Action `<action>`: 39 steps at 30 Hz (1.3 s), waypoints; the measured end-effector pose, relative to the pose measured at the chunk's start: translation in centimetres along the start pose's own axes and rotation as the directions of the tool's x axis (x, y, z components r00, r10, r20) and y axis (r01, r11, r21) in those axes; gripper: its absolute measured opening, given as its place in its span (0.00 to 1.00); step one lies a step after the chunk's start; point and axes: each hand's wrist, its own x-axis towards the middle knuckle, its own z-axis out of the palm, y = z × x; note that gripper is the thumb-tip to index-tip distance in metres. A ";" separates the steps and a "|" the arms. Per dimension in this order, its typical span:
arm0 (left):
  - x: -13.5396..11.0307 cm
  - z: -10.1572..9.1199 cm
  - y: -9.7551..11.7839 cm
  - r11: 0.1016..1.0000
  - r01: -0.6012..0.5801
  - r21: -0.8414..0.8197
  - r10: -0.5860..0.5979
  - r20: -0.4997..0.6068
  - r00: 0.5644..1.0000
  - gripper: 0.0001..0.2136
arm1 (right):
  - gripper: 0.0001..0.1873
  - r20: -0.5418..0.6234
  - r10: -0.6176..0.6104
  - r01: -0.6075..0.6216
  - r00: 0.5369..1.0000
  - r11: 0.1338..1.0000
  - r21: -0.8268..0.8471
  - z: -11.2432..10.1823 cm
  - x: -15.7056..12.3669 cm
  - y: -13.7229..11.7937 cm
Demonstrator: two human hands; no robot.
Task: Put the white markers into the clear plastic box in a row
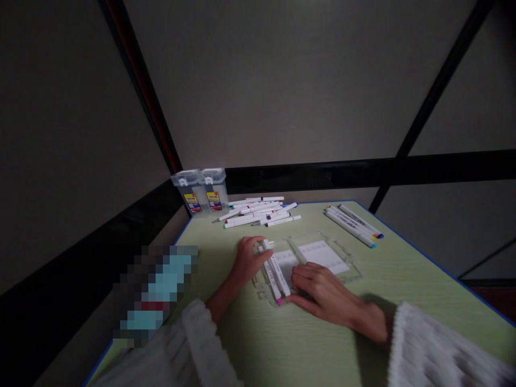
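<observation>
A clear plastic case (297,250) lies opened flat on the table, with white printed paper cards (322,257) in its two halves. Two white markers (278,271) lie side by side along its left half; one has a pink lower end, the other a grey one. My left hand (246,259) is closed at the upper ends of these markers, over the case's left edge. My right hand (322,290) has curled fingers above the case, with the thumb at the grey end of the right-hand marker. The palm side of the right hand is hidden.
Behind the case lies a loose pile of white markers (262,211). Several more markers (352,224) lie together at the right. Two clear lidded boxes (205,192) stand at the back left corner. A blurred-out object (159,290) is at the left edge. Dark-framed walls surround the table (314,349).
</observation>
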 end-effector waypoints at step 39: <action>-0.2 -0.1 0.1 0.986 0.027 0.164 -0.047 0.118 0.992 0.15 | 0.23 0.132 -0.022 0.015 0.991 0.998 0.057 -0.3 0.2 0.2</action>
